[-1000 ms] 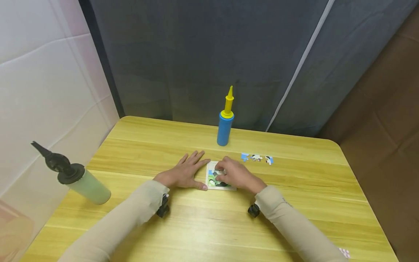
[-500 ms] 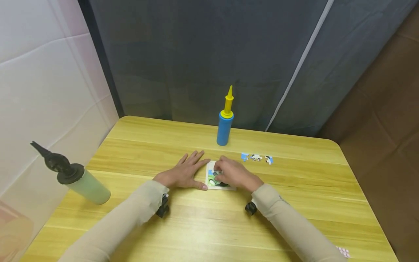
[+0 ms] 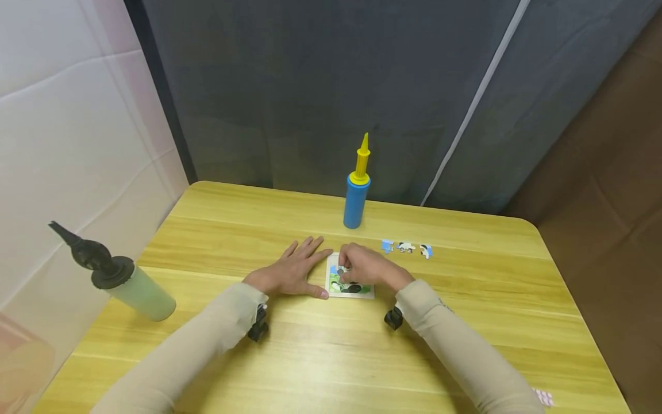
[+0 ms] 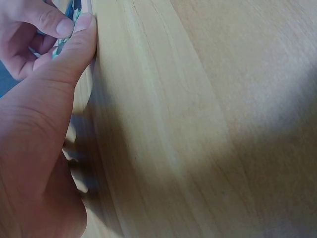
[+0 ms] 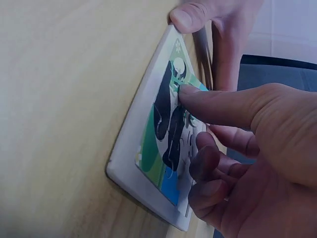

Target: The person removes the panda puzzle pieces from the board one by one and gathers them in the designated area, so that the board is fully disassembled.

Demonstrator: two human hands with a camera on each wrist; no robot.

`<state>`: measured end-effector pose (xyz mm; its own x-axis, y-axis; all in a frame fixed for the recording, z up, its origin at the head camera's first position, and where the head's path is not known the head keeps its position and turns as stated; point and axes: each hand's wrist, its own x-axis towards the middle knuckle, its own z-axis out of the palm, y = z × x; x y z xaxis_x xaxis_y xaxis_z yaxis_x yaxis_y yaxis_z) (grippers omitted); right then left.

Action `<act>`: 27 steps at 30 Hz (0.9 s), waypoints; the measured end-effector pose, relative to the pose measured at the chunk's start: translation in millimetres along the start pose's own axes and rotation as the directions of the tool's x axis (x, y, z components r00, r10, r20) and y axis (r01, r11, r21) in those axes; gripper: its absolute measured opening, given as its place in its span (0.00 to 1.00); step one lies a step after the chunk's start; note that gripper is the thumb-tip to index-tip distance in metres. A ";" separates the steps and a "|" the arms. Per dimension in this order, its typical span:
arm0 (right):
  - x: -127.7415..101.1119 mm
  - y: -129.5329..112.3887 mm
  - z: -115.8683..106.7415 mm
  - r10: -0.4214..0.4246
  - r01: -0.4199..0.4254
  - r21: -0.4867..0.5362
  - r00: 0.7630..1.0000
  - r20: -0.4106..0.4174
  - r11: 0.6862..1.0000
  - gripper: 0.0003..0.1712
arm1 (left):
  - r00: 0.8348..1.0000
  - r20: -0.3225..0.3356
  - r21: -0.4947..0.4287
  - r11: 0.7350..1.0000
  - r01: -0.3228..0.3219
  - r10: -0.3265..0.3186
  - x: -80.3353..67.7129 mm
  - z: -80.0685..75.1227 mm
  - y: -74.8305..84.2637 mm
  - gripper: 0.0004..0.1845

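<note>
A small panda jigsaw puzzle in a white tray [image 3: 353, 296] lies flat on the table, its black, white and green picture [image 5: 163, 106] showing below my right hand [image 3: 368, 265]. My right thumb and curled fingers pinch a puzzle piece [image 3: 340, 271] over the left part of the tray; the hand hides much of it. My left hand [image 3: 292, 275] lies flat with fingers spread, its thumb [image 5: 183, 19] and index finger at the tray's left edge. In the left wrist view, my left thumb [image 4: 81, 42] overlaps the right hand's fingers.
Loose puzzle pieces [image 3: 405, 247] lie in a row behind and right of the tray. A blue and yellow hand pump [image 3: 354, 204] stands behind it. At the far left is a pale green pump with a black top [image 3: 147, 296]. A pink-patterned item [image 3: 543, 397] shows at the lower right.
My right hand has shifted slightly left, and its fingers have curled more, uncovering more of the picture's lower part. My left hand stays in place at the tray's edge.
</note>
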<state>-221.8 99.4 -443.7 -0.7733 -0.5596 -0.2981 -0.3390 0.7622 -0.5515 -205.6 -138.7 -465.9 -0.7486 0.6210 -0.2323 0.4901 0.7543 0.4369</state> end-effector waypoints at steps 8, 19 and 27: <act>-3.3 -1.7 6.9 -0.037 0.038 0.013 0.997 -0.061 0.999 0.14 | 1.000 0.002 0.003 1.000 0.001 -0.001 1.3 -0.2 -1.8 0.57; -11.6 -5.4 15.3 -0.111 0.106 -0.075 0.992 -0.066 0.992 0.08 | 1.000 0.000 0.010 1.000 0.002 -0.002 2.1 0.9 -2.1 0.57; -12.9 -0.8 16.5 -0.163 0.157 -0.075 0.983 -0.079 0.985 0.10 | 1.000 -0.006 -0.005 1.000 -0.006 0.006 0.1 -0.1 -1.1 0.57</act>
<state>-202.8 100.7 -452.2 -0.7476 -0.6489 -0.1418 -0.4955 0.6870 -0.5316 -206.2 -139.5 -466.4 -0.7483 0.6244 -0.2241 0.4926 0.7492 0.4427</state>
